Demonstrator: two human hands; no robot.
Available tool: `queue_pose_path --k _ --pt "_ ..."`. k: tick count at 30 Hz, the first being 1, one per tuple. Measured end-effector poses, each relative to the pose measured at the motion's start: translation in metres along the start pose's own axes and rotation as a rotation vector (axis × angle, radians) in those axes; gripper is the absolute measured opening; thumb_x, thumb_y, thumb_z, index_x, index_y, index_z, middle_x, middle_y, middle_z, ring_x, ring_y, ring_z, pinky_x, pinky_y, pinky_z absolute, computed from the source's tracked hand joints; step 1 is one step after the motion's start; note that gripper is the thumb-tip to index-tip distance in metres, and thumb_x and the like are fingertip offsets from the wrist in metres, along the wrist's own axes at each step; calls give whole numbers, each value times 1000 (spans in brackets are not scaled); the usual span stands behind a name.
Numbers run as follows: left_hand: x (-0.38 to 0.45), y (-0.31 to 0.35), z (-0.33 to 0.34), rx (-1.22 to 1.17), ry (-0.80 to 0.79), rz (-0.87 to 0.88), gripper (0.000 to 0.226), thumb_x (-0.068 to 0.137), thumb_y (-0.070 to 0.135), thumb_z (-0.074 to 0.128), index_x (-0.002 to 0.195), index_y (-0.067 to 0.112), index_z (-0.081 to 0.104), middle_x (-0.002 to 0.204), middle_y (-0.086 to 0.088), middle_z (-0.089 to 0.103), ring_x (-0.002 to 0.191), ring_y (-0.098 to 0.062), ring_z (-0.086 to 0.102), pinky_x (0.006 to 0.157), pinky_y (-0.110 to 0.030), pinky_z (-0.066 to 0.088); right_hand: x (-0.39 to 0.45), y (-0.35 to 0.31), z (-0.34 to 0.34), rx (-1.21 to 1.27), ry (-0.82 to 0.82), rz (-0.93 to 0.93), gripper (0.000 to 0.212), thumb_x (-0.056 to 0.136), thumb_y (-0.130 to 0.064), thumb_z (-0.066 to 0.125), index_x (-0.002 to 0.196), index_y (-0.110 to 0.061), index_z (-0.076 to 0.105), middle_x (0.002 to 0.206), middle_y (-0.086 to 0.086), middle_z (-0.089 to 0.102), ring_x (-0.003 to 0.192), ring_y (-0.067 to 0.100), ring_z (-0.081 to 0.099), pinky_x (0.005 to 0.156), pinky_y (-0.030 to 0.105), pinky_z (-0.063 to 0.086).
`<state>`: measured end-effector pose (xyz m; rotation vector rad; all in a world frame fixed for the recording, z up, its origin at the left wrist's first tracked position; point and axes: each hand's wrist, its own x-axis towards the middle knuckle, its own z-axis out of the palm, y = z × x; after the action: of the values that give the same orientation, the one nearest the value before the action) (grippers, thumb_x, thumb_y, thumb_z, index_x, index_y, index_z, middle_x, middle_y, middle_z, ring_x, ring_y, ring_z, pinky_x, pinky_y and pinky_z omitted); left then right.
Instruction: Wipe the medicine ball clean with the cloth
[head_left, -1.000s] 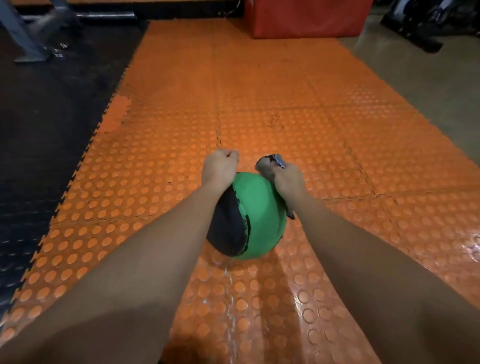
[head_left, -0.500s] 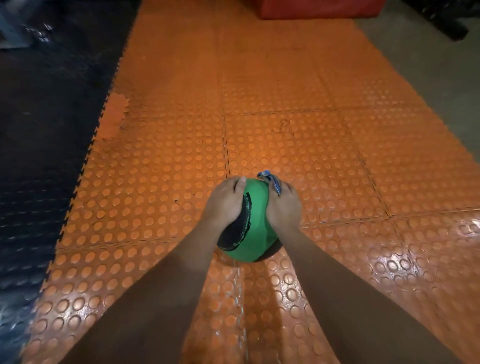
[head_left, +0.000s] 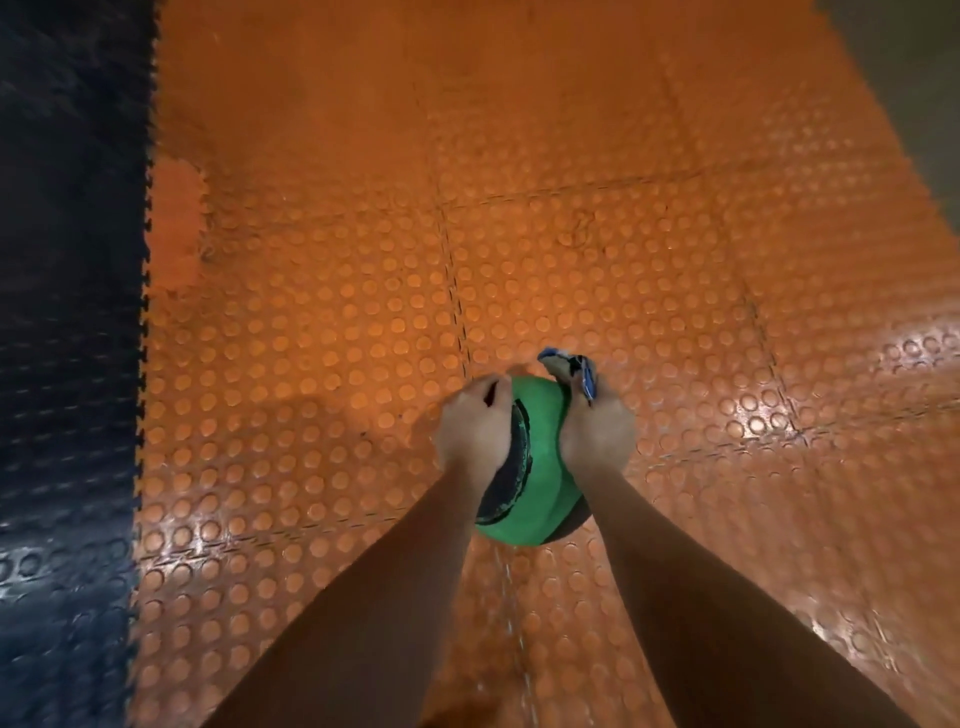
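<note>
Both forearms reach forward and down from the bottom edge, converging on the medicine ball (head_left: 540, 467), wrists close together with the ball between them.

Left hand (head_left: 475, 426) sits on the ball's upper left side, back of the hand facing the camera, fingers bent over the far curve of the ball, knuckles up. It grips the ball directly, covering most of the black panel (head_left: 506, 483) there. Fingertips mostly hidden over the far side.

Right hand (head_left: 597, 434) is on the ball's upper right side, mirrored pose, back of hand up, fingers curled down around the side. It holds the cloth (head_left: 574, 366), a bunched blue-grey wad that sticks out past the fingers at the top of the ball, touching the green surface. How much cloth lies under the palm cannot be told; it is hidden.

The ball is green with a black side panel and a dark underside edge on the right. It is low over the orange studded floor mat (head_left: 322, 332), near a seam between tiles; whether it rests on the mat or is lifted off cannot be told. Shadow spreads left of the ball.

Black studded mat (head_left: 67, 364) runs along the left, joined to the orange by a jigsaw edge. Grey bare floor (head_left: 914, 78) at top right. Glare on the orange tiles at right.
</note>
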<state>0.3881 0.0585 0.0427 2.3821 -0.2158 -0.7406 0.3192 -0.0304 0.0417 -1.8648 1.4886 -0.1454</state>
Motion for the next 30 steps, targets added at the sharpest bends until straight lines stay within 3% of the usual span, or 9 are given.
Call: queue_pose_path --k 10,16,23,26,30 --pt "10 19 0 43 -38 7 37 96 49 37 114 33 65 94 1 69 83 -23 60 64 -26 40 10 -2 -6 32 0 13 32 97 -23 40 123 -11 55 104 17 66 96 36 59 79 36 44" --pt "7 11 8 -76 59 -43 33 93 48 47 112 31 68 96 -3 71 89 -27 63 75 -31 49 10 1 -8 27 -39 -44 25 95 -14 43 114 -4 55 102 17 64 94 33 59 76 35 44" --pt "-4 -8 18 -221 246 -31 34 90 42 55 90 14 73 54 4 53 61 -21 51 58 -27 33 3 11 -2 -61 -61 -221 26 94 -17 44 116 -7 54 108 12 62 96 34 57 79 41 46" --pt "-10 -19 20 -270 267 -12 35 90 46 55 97 17 73 53 2 54 58 -22 52 56 -28 36 -4 18 3 -60 -33 -296 25 93 -15 44 113 -6 56 107 13 62 98 34 55 84 45 45" --pt "-14 -23 20 -215 238 34 40 93 50 47 102 19 70 61 -4 57 68 -28 59 55 -26 34 -4 24 6 35 -21 -307 25 93 -12 44 113 -6 56 107 14 62 100 35 55 86 46 45"
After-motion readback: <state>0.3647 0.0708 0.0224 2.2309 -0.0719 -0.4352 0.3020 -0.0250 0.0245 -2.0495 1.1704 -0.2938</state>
